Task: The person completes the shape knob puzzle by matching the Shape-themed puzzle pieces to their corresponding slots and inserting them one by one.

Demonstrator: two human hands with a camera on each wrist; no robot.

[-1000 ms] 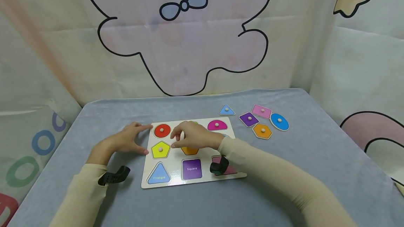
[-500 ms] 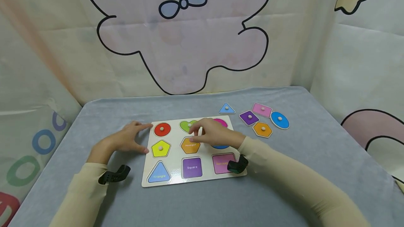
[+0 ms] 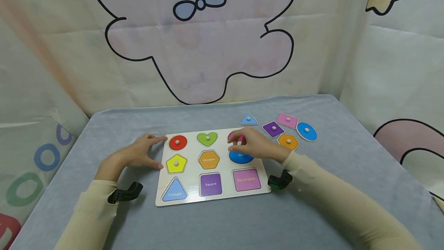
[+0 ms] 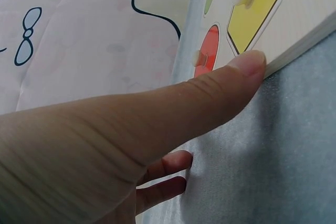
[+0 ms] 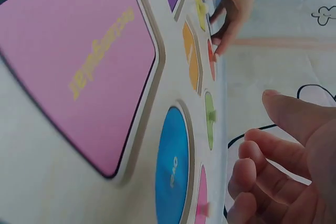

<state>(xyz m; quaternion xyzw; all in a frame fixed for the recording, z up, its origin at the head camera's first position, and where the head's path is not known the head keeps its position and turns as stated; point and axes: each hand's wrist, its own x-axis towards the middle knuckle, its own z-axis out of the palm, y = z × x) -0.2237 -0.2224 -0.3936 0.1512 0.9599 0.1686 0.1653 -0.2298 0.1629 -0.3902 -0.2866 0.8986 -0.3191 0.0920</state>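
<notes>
A white shape-puzzle board (image 3: 192,180) lies on the cloth. A red circle (image 3: 178,146), yellow pentagon (image 3: 176,168), green heart (image 3: 207,142) and magenta piece (image 5: 201,192) sit in it, all knobbed. My left hand (image 3: 137,153) touches the board's left edge with its thumb and a fingertip. Over the board's right side hovers my right hand (image 3: 256,144), its fingers loosely bent, holding nothing. It partly covers the magenta piece and the blue oval recess (image 3: 241,159). Hexagon (image 3: 209,160), triangle (image 3: 174,192), square (image 3: 211,184) and rectangular (image 3: 246,179) recesses show bare printed colour.
Behind the board on the right lie loose knobbed pieces: a blue triangle (image 3: 248,120), purple square (image 3: 272,130), pink rectangle (image 3: 287,122), blue oval (image 3: 306,132) and orange hexagon (image 3: 287,143), partly beside my right wrist. A printed curtain (image 3: 194,57) hangs behind the table.
My right hand has moved right from the board's middle, past the green heart and hexagon recess, toward the loose pieces. The left hand stays at the board's left edge.
</notes>
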